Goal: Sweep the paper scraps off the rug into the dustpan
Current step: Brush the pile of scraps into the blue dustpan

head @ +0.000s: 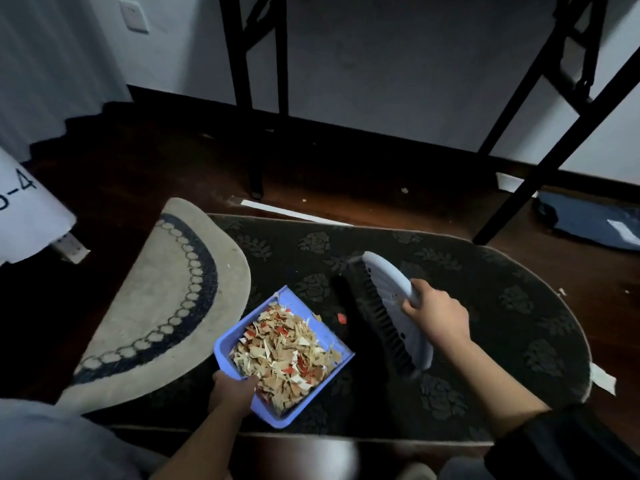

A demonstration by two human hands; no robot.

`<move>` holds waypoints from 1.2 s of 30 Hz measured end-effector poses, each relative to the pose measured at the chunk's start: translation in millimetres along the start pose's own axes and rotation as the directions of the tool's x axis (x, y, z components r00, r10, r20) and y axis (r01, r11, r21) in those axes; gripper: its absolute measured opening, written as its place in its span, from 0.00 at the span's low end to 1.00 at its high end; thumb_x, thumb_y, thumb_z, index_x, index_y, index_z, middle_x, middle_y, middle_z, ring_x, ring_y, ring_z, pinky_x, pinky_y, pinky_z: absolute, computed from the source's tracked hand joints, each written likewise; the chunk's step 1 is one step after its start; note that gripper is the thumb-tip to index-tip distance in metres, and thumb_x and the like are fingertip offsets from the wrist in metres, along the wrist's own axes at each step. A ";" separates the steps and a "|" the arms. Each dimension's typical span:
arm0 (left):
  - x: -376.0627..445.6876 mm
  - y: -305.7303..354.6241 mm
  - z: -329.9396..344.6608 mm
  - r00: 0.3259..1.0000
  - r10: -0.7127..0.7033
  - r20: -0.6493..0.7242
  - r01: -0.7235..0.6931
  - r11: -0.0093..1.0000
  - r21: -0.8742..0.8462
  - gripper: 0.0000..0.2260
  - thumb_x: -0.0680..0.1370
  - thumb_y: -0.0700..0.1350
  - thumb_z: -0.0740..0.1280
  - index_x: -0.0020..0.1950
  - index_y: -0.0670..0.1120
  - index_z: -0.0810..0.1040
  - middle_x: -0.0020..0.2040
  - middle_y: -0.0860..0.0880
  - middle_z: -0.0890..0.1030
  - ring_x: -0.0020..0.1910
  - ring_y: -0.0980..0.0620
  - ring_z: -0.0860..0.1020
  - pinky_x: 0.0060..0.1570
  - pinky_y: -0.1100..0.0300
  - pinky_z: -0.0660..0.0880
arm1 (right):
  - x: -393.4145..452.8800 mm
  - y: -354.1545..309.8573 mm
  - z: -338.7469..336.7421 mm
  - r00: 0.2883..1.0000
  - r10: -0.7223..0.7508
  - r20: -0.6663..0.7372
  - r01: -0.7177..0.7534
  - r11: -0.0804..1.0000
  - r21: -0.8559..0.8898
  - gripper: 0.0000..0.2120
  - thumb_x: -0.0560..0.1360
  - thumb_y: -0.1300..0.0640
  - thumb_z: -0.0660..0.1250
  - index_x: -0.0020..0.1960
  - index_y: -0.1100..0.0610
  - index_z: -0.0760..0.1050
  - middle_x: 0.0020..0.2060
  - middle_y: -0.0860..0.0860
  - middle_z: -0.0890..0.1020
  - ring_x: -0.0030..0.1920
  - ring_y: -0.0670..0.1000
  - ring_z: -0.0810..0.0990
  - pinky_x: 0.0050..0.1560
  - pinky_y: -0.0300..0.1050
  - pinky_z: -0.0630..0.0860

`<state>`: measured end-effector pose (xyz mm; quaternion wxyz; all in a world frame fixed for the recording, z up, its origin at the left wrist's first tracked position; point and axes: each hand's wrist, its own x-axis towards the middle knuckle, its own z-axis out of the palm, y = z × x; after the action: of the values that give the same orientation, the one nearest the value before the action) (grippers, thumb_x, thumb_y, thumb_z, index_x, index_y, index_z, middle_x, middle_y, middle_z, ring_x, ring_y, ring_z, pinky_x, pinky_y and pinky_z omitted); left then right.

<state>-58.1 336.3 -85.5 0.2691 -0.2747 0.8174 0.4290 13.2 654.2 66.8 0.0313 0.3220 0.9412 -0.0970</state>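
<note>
A blue dustpan (313,327) lies on the dark patterned rug (485,306), filled with a heap of tan, white and red paper scraps (284,355). My left hand (232,389) grips the pan's near rim, thumb inside. My right hand (434,313) holds a pale blue hand brush (391,289) with black bristles, raised just right of the pan's mouth. One red scrap (342,318) lies on the rug between the pan and the bristles.
A beige half-round mat (162,299) overlaps the rug's left end. Black table legs (256,98) stand behind on the dark wood floor. A white paper strip (294,213), small scraps, a dark bag (595,220) and a white cloth (27,216) lie around.
</note>
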 end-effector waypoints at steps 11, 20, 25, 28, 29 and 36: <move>11.8 4.0 25.6 0.997 0.001 0.072 -0.015 0.982 0.191 0.33 0.70 0.43 0.74 0.71 0.34 0.65 0.65 0.35 0.74 0.63 0.38 0.75 0.59 0.50 0.74 | 22.9 13.0 70.7 0.979 -0.047 0.198 0.084 0.979 -0.185 0.14 0.78 0.48 0.58 0.59 0.55 0.67 0.48 0.54 0.81 0.48 0.58 0.81 0.38 0.46 0.69; 20.2 1.1 27.5 0.996 -0.014 0.085 -0.007 0.970 0.242 0.34 0.71 0.45 0.74 0.71 0.35 0.64 0.66 0.35 0.73 0.63 0.38 0.74 0.59 0.50 0.73 | 0.1 -14.3 85.3 0.934 -0.247 0.257 0.282 0.953 -0.110 0.17 0.75 0.45 0.59 0.61 0.48 0.69 0.49 0.52 0.82 0.50 0.58 0.81 0.44 0.47 0.73; 22.7 -2.4 26.8 0.996 -0.009 0.088 -0.009 0.979 0.204 0.33 0.69 0.46 0.74 0.69 0.35 0.67 0.63 0.35 0.75 0.61 0.38 0.76 0.59 0.47 0.74 | 0.5 -8.1 66.4 0.953 -0.257 0.157 0.280 0.949 -0.144 0.18 0.74 0.43 0.59 0.62 0.48 0.69 0.50 0.52 0.82 0.51 0.57 0.81 0.45 0.46 0.75; 21.3 -1.3 26.2 0.996 -0.013 0.089 -0.005 0.979 0.205 0.33 0.69 0.45 0.74 0.69 0.36 0.67 0.63 0.35 0.75 0.60 0.37 0.76 0.59 0.47 0.75 | 6.3 3.6 57.4 0.970 -0.214 0.116 0.233 0.955 -0.184 0.17 0.75 0.44 0.60 0.60 0.49 0.69 0.49 0.52 0.83 0.50 0.57 0.81 0.43 0.46 0.74; 20.5 -0.5 25.8 0.996 -0.016 0.089 -0.003 0.978 0.208 0.33 0.69 0.45 0.74 0.69 0.36 0.66 0.63 0.35 0.75 0.60 0.37 0.76 0.59 0.47 0.75 | 8.3 7.5 56.4 0.975 -0.192 0.109 0.210 0.959 -0.191 0.16 0.75 0.45 0.60 0.60 0.50 0.69 0.48 0.52 0.82 0.50 0.57 0.81 0.42 0.46 0.74; 18.1 1.7 26.4 0.995 -0.024 0.101 -0.001 0.971 0.238 0.34 0.72 0.44 0.73 0.72 0.35 0.61 0.67 0.35 0.71 0.64 0.37 0.73 0.60 0.50 0.73 | 7.7 17.1 79.6 0.966 -0.173 0.193 0.219 0.943 -0.251 0.14 0.78 0.48 0.58 0.60 0.53 0.66 0.50 0.52 0.82 0.50 0.58 0.81 0.40 0.47 0.71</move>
<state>-66.6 355.6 -109.7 0.3443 -0.2229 0.8463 0.3399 17.3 655.9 -14.9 0.1443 0.2096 0.9671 0.0027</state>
